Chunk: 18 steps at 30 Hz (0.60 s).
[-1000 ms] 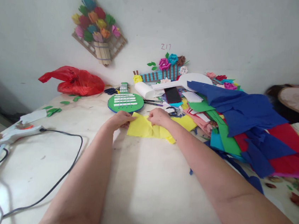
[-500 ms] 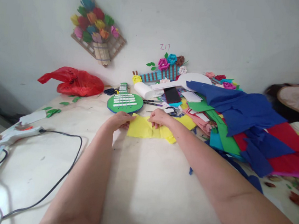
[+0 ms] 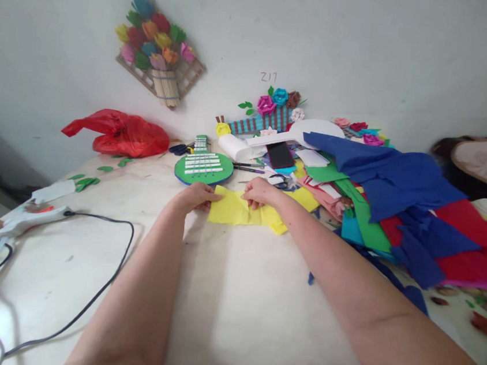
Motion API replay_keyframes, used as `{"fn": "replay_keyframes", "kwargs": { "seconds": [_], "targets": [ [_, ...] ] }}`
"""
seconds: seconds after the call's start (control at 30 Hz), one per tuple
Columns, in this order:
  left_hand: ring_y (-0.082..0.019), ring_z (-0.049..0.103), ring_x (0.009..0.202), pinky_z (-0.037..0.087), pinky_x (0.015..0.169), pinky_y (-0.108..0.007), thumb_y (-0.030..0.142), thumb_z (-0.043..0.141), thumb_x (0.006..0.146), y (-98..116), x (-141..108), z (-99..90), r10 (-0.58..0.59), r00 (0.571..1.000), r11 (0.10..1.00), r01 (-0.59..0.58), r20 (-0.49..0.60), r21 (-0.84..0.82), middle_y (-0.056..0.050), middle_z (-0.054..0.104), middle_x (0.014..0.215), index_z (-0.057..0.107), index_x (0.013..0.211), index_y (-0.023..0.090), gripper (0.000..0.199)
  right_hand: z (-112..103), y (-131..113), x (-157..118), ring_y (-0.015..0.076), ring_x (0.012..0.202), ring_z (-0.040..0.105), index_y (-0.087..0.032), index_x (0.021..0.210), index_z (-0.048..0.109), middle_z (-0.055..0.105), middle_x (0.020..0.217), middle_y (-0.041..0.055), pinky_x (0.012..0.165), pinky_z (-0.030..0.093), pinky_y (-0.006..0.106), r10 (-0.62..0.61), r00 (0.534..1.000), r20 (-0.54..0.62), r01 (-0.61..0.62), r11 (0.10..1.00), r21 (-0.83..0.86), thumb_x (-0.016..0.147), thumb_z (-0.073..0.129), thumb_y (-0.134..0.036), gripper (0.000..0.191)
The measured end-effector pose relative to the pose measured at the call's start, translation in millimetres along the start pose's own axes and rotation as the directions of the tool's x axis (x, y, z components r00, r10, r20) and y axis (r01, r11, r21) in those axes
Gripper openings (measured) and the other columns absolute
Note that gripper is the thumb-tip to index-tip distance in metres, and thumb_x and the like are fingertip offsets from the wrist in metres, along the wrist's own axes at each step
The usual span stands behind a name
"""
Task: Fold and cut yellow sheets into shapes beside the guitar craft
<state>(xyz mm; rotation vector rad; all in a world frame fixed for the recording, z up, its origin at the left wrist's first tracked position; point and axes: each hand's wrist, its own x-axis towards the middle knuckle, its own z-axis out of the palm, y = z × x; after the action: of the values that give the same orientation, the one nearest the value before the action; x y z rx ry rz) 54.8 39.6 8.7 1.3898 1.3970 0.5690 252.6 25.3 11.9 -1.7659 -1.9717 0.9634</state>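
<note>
A creased sheet of yellow crepe paper [image 3: 228, 210] lies low over the table between my hands. My left hand [image 3: 199, 196] pinches its left edge with thumb and fingers. Fingers curled, my right hand [image 3: 260, 192] grips the upper edge near the middle, and the paper puckers under them. More of the yellow paper reaches out to the right, partly behind my right wrist. Just beyond my left hand lies a green paper guitar [image 3: 204, 168] with white strips and strings across it.
Blue sheets [image 3: 396, 175], red and green sheets heap at the right. A phone [image 3: 279, 154], scissors [image 3: 282, 181] and a white paper roll [image 3: 233, 146] lie at the back. Leftward are a red plastic bag [image 3: 129, 134], a glue gun [image 3: 35, 220] and its black cord [image 3: 132, 235].
The left end of the yellow crepe paper has shifted very slightly to the right. Both hands keep nearly the same place and grip.
</note>
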Motion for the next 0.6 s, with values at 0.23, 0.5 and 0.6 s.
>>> {"fn": "replay_keyframes", "kwargs": {
  "seconds": [0.23, 0.5, 0.6],
  "targets": [
    [-0.008, 0.046, 0.041, 0.041, 0.043, -0.022, 0.034, 0.080, 0.046, 0.8, -1.0, 0.9, -0.007, 1.000, 1.000, 0.007, -0.008, 0.012, 0.003, 0.048, 0.044, 0.053, 0.058, 0.014, 0.035, 0.3, -0.6, -1.3, 0.0078, 0.042, 0.057, -0.012, 0.063, 0.056, 0.066, 0.062, 0.0050, 0.039, 0.036, 0.016, -0.003, 1.000, -0.005, 0.003, 1.000, 0.006, 0.072, 0.059, -0.020, 0.012],
    [-0.008, 0.045, 0.041, 0.040, 0.042, -0.021, 0.032, 0.080, 0.046, 1.4, -2.5, 2.3, -0.002, 1.000, 1.000, 0.002, -0.018, 0.006, 0.004, 0.046, 0.044, 0.049, 0.056, 0.015, 0.037, 0.3, 3.0, 3.0, 0.0066, 0.039, 0.053, -0.012, 0.062, 0.056, 0.065, 0.060, 0.0044, 0.040, 0.037, 0.016, -0.010, 1.000, -0.005, 0.010, 1.000, -0.007, 0.072, 0.058, -0.018, 0.012],
    [-0.008, 0.045, 0.041, 0.039, 0.042, -0.021, 0.031, 0.080, 0.045, 2.6, -3.3, 3.1, -0.010, 1.000, 1.000, 0.010, -0.020, 0.005, 0.003, 0.046, 0.045, 0.048, 0.055, 0.015, 0.037, 0.9, 4.7, 5.0, 0.0059, 0.037, 0.051, -0.012, 0.061, 0.054, 0.063, 0.056, 0.0030, 0.039, 0.036, 0.016, -0.015, 1.000, -0.010, 0.015, 1.000, 0.008, 0.071, 0.058, -0.016, 0.012]
  ]
}}
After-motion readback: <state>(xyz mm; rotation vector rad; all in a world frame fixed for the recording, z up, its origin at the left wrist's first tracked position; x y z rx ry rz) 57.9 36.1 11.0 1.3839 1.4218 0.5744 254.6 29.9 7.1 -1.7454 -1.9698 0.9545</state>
